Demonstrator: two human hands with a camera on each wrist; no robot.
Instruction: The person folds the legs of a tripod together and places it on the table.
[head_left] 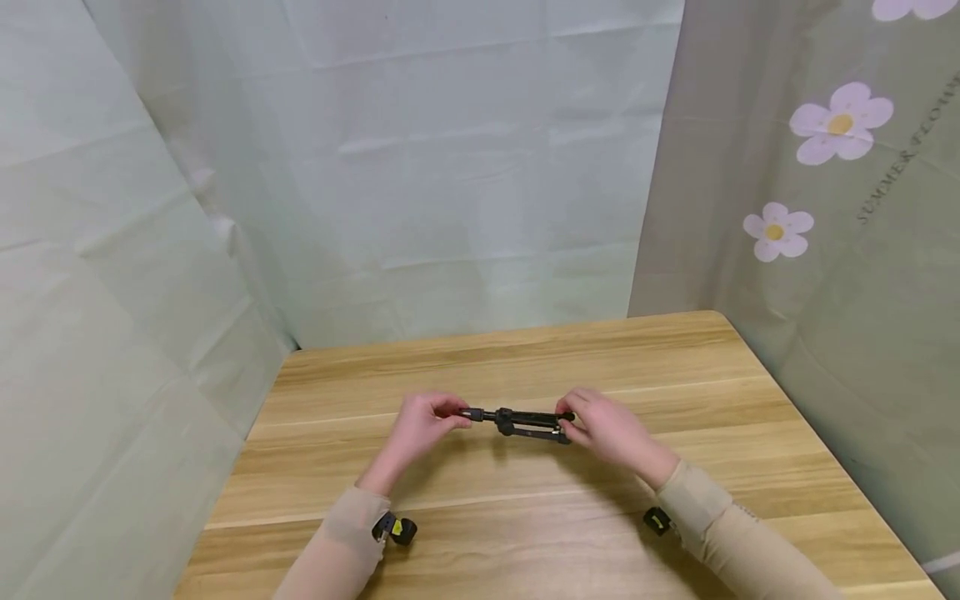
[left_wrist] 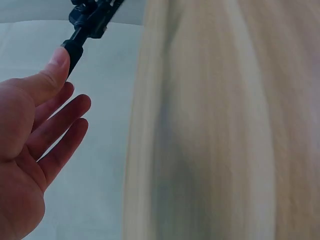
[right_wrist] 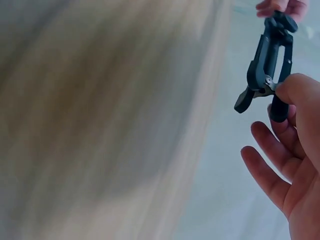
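Note:
A small black tripod (head_left: pixel 534 419) is held level above the table between both hands, its legs folded close together. At the narrow column end, my left hand (head_left: pixel 423 425) pinches the tip between thumb and fingers. In the left wrist view the thumb presses on the dark end piece (left_wrist: pixel 74 52), and the other fingers spread below it. My right hand (head_left: pixel 606 425) pinches the leg end. The right wrist view shows the thumb against a leg near a metal brace (right_wrist: pixel 267 89), with one leg (right_wrist: pixel 244 100) angled slightly outward.
The wood-grain table (head_left: pixel 525 517) lies beneath both hands. Pale cloth curtains (head_left: pixel 480 167) hang behind and at the sides, with printed flowers (head_left: pixel 840 125) on the right one. Black straps with small devices (head_left: pixel 403 531) sit at both sleeves.

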